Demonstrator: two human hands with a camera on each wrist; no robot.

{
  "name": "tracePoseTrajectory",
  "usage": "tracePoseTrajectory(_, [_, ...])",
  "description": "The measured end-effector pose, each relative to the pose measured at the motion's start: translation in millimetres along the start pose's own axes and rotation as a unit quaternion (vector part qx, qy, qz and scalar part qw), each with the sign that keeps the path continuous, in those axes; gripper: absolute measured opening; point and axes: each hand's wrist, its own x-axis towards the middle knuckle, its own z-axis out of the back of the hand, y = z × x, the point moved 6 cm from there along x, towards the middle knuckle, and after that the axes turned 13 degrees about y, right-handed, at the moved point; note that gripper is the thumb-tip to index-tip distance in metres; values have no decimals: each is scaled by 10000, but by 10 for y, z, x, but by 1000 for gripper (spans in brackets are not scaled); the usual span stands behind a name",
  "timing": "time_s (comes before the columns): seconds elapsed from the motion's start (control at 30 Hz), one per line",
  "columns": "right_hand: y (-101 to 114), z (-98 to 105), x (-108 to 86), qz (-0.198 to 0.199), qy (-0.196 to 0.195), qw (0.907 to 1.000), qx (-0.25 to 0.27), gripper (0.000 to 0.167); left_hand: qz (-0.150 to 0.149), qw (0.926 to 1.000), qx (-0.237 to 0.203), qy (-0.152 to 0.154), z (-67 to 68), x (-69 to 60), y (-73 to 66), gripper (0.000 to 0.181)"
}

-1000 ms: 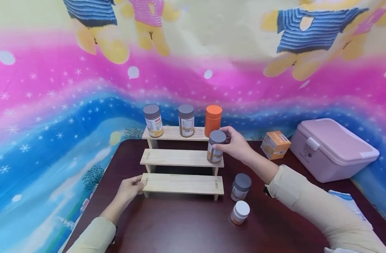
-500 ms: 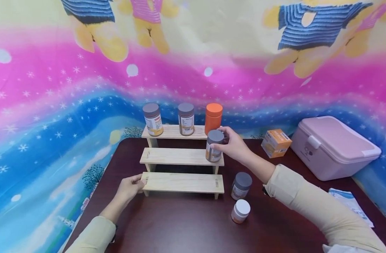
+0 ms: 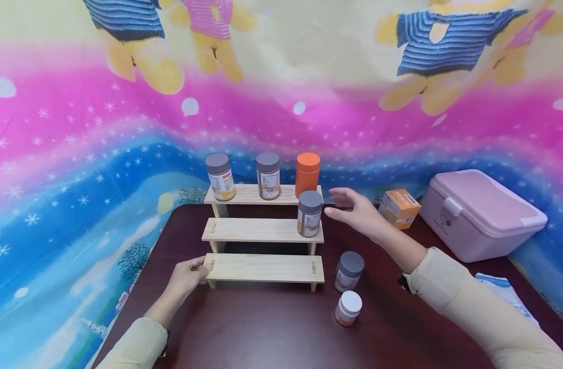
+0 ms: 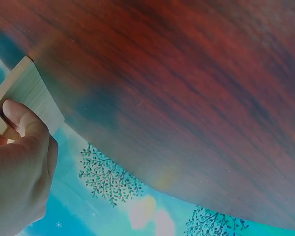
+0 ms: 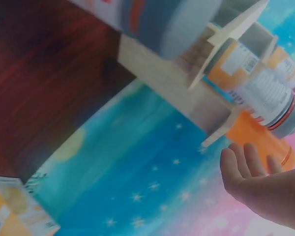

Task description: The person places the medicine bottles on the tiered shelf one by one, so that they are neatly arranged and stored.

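Observation:
A three-step wooden rack [image 3: 263, 267] stands on the table, its left end pinched at the lowest step by the left hand [image 3: 185, 279]; in the left wrist view the thumb of that hand [image 4: 24, 157] lies on the wood. On the middle step, at its right end, a grey-lidded jar [image 3: 309, 215] stands upright. Just right of this jar the right hand [image 3: 357, 212] is held apart from it, fingers relaxed and holding nothing. The top step carries two grey-lidded jars [image 3: 220, 177] [image 3: 268, 176] and an orange jar [image 3: 307, 174].
Right of the rack a grey-lidded jar [image 3: 349, 271] and a smaller white-lidded jar [image 3: 348, 308] stand on the dark table [image 3: 244, 328]. Farther right are an orange box [image 3: 399, 209], a pink lidded case [image 3: 481, 215] and a white-blue packet [image 3: 507, 297]. A patterned cloth hangs behind.
The right hand has let go of the jar on the middle step and moved off to the right. That jar stands by itself. The left hand stays on the rack.

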Motion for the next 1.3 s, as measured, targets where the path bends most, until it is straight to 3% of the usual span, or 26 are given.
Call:
tracePoseTrajectory(0.1, [-100, -19, -104, 32, 210, 9992, -335, 62, 36, 10000, 14, 20, 6, -3, -4, 45])
tracePoseTrajectory(0.23, [-208, -102, -214, 381, 587, 9953, -669, 52, 53, 9999, 71, 99, 0, -7, -18, 45])
tracePoseTrajectory(0.33, [-333, -176, -307, 543, 864, 9923, -698, 48, 89, 9998, 112, 125, -1, -1, -17, 46])
tracePoseTrajectory(0.53, [-657, -302, -513, 378, 1723, 9838, -308, 45, 44, 9998, 155, 135, -18, -5, -25, 45])
tracePoseTrajectory(0.67, [-753, -332, -586, 226, 2093, 9776, -51, 44, 29, 9997, 198, 136, -17, -1, -40, 45])
tracePoseTrajectory(0.9, [-784, -328, -612, 215, 1980, 9799, 101, 59, 171, 9997, 152, -22, 5, 7, -12, 45])
tracePoseTrajectory(1.13, [-959, -375, -609, 179, 1731, 9844, 262, 74, 202, 9996, 179, 16, -1, -8, -22, 45])
tracePoseTrajectory(1.3, [-1077, -416, -620, 147, 1491, 9885, 214, 67, 136, 9997, 197, 64, -9, -23, -37, 44])
